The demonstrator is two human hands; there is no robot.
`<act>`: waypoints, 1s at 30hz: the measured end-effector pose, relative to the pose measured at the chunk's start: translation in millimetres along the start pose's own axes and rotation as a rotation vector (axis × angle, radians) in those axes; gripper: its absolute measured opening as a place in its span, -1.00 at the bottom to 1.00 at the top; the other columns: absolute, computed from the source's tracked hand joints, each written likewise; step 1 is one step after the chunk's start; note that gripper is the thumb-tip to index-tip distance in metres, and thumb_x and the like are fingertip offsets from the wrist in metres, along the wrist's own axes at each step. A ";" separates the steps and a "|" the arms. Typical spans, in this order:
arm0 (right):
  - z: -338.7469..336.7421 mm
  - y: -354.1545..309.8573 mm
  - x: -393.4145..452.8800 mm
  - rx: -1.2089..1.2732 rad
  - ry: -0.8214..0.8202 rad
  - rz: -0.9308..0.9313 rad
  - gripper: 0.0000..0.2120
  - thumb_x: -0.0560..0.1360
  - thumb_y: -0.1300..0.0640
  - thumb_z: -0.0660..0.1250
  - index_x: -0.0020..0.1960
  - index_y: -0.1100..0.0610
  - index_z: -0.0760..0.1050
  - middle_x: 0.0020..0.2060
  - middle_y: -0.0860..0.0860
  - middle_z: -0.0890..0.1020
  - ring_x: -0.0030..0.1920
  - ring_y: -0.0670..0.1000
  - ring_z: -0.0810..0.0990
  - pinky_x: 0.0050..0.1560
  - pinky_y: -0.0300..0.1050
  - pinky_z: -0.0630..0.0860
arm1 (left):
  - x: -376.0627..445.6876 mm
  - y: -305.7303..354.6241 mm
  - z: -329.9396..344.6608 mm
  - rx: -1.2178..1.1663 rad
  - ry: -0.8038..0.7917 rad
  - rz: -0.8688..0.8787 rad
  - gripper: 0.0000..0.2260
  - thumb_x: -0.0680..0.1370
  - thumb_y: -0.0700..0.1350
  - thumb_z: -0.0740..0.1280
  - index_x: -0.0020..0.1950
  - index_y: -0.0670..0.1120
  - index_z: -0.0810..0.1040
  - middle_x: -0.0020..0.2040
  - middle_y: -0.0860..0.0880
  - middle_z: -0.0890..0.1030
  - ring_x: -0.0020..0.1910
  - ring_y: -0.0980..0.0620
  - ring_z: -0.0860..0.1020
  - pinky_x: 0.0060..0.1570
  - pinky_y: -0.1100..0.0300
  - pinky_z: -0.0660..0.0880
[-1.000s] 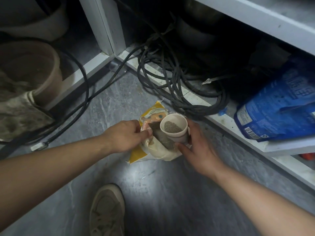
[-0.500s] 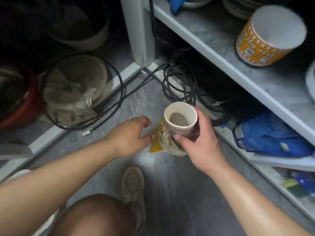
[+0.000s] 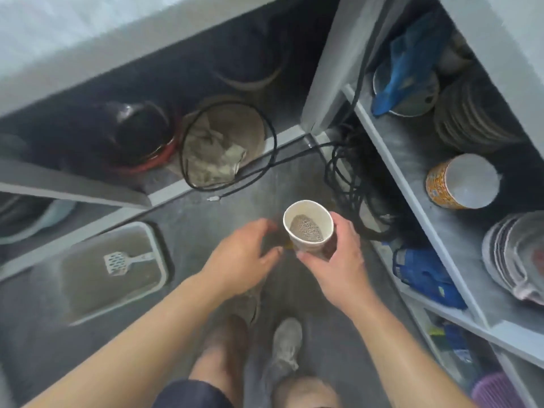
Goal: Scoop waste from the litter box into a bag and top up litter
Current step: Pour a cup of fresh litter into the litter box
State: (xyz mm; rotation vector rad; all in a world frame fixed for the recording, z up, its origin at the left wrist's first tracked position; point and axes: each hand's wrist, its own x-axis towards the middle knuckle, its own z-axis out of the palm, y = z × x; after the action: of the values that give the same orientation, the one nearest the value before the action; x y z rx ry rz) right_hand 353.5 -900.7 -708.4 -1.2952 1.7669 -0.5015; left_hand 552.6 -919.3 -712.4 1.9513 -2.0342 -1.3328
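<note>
My right hand (image 3: 338, 260) grips a white paper cup (image 3: 309, 223) partly filled with grey litter grains, held upright above the floor. My left hand (image 3: 244, 257) hovers just left of the cup, its fingers loosely curved and holding nothing. Only a yellow sliver of the litter bag (image 3: 290, 246) shows between my hands; the rest is hidden. At the lower left, a grey litter box (image 3: 160, 248) sits on a low shelf. A grey slotted scoop (image 3: 119, 262) lies on the litter inside it.
Shelving on the right holds a blue bag (image 3: 424, 272), stacked dishes (image 3: 471, 113) and an orange tub (image 3: 459, 181). Black cables (image 3: 350, 178) coil at the shelf corner. A bucket with a rag (image 3: 220, 148) stands at the back. My shoes (image 3: 287, 343) are on the grey floor below.
The view has risen and pulled back, and the cup has come up away from the litter bag. My left hand let go of the bag. The litter box came into view at the left.
</note>
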 end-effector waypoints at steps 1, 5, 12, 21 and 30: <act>2.7 -4.0 -0.3 -0.011 -0.022 -0.004 -0.26 0.34 0.11 0.60 0.41 -0.10 0.33 0.18 -0.25 0.43 0.35 -0.03 0.39 0.39 0.02 0.37 | -6.3 -2.1 -1.2 -0.007 0.009 -0.023 -0.58 0.56 0.13 0.32 0.38 0.05 0.42 0.32 0.07 0.55 0.26 0.04 0.53 0.20 0.09 0.48; 17.3 -11.3 3.2 -0.031 -0.101 -0.009 -0.27 0.34 0.12 0.60 0.38 -0.14 0.32 0.11 -0.26 0.42 0.28 -0.04 0.41 0.29 -0.14 0.35 | -30.9 -19.4 2.5 -0.076 0.055 -0.132 -0.58 0.56 0.10 0.34 0.38 0.01 0.43 0.31 0.03 0.56 0.22 0.04 0.56 0.18 0.16 0.47; 59.2 -28.0 -7.4 -0.086 -0.308 -0.091 -0.30 0.33 0.10 0.59 0.33 -0.18 0.30 0.14 -0.09 0.44 0.25 -0.05 0.40 0.18 -0.18 0.33 | -114.7 -60.3 18.7 -0.207 0.188 -0.370 -0.63 0.56 0.10 0.34 0.33 0.01 0.47 0.26 0.10 0.57 0.24 0.08 0.53 0.21 0.09 0.47; 161.9 -62.7 -55.9 -0.170 -0.550 -0.223 -0.29 0.38 0.12 0.52 0.40 -0.26 0.32 0.11 -0.28 0.51 0.22 -0.12 0.30 0.21 -0.25 0.37 | -208.5 -136.7 34.5 -0.388 0.292 -0.601 -0.63 0.56 0.08 0.36 0.34 0.03 0.49 0.25 0.11 0.57 0.19 0.07 0.55 0.17 0.13 0.46; 301.0 -99.2 -121.6 -0.283 -0.624 -0.298 -0.41 0.37 0.15 0.50 0.32 -0.18 0.43 0.11 -0.19 0.58 0.12 -0.10 0.30 0.05 -0.47 0.26 | -278.5 -262.8 19.0 -0.495 0.312 -0.631 -0.60 0.56 0.10 0.33 0.37 0.05 0.47 0.32 0.10 0.55 0.28 0.09 0.52 0.27 0.04 0.46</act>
State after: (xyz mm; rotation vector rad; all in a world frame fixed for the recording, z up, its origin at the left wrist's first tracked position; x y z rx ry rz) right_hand 667.2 -778.1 -750.5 -1.6997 1.1529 0.0149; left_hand 814.3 -639.7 -730.2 2.4131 -0.8645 -1.3193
